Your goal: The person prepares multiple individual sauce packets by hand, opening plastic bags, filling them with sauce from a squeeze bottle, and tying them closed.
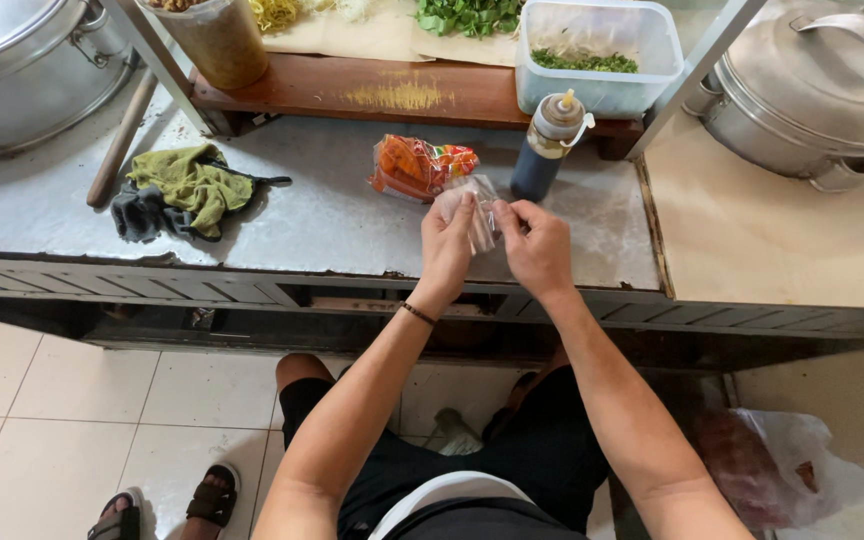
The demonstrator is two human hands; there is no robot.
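My left hand (pixel 447 245) and my right hand (pixel 537 245) are raised over the front of a metal counter (pixel 332 225), both pinching a small clear plastic bag (pixel 479 205) between them. My left fingers hold the bag's left side, my right fingertips its right edge. Just behind the bag lies an orange and red plastic packet (pixel 417 165), and a dark sauce squeeze bottle (pixel 544 150) with a white cap stands to its right.
A green and grey rag (pixel 182 190) lies at the counter's left beside a wooden stick (pixel 120 140). Large metal pots sit far left (pixel 22 70) and right (pixel 812 90). A wooden shelf (pixel 392 90) carries a clear tub of greens (pixel 597 55). Another person's sandalled feet (pixel 167 505) show below.
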